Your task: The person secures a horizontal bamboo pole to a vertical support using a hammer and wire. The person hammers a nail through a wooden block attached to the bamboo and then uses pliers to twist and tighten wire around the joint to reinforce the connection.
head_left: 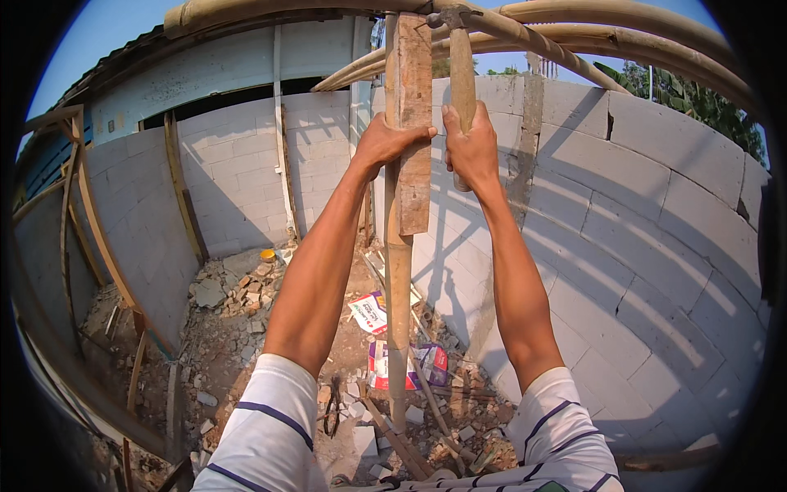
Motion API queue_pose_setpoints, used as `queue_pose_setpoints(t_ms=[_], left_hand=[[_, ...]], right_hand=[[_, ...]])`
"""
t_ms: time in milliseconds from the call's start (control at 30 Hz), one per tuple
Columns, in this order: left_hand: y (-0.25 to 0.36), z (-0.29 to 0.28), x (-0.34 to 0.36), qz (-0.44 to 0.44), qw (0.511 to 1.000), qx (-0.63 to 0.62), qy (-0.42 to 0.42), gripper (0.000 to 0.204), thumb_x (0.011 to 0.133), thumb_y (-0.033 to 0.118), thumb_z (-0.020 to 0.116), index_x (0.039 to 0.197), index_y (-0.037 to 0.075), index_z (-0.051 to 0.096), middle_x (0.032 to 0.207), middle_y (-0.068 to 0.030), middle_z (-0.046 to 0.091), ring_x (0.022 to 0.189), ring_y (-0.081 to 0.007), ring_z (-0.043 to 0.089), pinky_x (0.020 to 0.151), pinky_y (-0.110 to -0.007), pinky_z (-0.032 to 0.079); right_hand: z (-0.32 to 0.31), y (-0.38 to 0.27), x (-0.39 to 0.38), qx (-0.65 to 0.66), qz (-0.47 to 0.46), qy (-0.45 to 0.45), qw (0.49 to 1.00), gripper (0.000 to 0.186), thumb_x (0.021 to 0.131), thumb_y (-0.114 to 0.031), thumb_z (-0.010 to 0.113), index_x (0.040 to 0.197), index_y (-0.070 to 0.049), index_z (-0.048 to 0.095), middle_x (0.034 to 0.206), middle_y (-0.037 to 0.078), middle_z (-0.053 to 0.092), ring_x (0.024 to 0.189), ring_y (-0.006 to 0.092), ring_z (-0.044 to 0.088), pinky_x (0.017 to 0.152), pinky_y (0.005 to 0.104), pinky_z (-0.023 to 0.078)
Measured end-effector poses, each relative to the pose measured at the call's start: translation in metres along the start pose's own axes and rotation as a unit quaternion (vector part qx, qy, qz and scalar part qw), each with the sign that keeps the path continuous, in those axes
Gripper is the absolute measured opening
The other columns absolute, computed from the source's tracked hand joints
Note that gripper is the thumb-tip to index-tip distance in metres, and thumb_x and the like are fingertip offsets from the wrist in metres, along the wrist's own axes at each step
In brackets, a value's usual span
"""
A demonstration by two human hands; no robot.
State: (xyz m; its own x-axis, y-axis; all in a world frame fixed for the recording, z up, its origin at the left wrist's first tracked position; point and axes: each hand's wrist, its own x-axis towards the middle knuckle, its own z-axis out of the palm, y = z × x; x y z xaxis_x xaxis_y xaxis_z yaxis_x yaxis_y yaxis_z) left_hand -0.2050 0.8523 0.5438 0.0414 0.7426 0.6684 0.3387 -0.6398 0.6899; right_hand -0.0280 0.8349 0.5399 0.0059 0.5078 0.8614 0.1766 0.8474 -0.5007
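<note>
From where I stand, the person's right hand [473,152] is wrapped tight around the wooden handle of a hammer [462,74], its head up beside the board's top end; whether they touch, I can't tell. The left hand [385,146] is curled closed around the board [415,107], thumb across its face, pressing it upright along a bamboo pole [398,303]. Beyond lie rubble [225,287] and a grey block wall [631,238].

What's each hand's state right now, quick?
Left hand: closed, holding the rough reddish-brown rectangular wooden board against the upright tan bamboo pole.
Right hand: closed, holding the wooden-handled hammer with dark metal head.
</note>
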Motion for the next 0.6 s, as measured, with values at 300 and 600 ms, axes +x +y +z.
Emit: queue_pose_setpoints(t_ms=[300,600], left_hand=[[-0.004,0.000,0.002,-0.002,0.998,0.034,0.050,0.070,0.068,0.043,0.088,0.118,-0.001,0.065,0.102,-0.0130,0.071,0.090,-0.0210,0.069,0.082,-0.033,0.055],[-0.016,-0.008,0.005,-0.008,0.994,0.068,0.082,0.068,0.068,0.043,0.088,0.117,0.000,0.066,0.103,-0.0133,0.072,0.088,-0.0205,0.069,0.082,-0.033,0.056]], right_hand=[[-0.074,-0.082,-0.012,0.247,-0.328,0.313,0.856,0.037,0.103,-0.039,0.055,0.099,-0.002,0.047,0.058,0.006,0.050,0.048,0.0173,0.054,0.048,0.0329,0.050],[-0.012,-0.009,-0.018,0.011,-0.108,0.118,0.987,0.035,0.096,-0.030,0.063,0.102,0.001,0.050,0.076,0.026,0.065,0.074,0.0471,0.067,0.063,0.0506,0.050]])
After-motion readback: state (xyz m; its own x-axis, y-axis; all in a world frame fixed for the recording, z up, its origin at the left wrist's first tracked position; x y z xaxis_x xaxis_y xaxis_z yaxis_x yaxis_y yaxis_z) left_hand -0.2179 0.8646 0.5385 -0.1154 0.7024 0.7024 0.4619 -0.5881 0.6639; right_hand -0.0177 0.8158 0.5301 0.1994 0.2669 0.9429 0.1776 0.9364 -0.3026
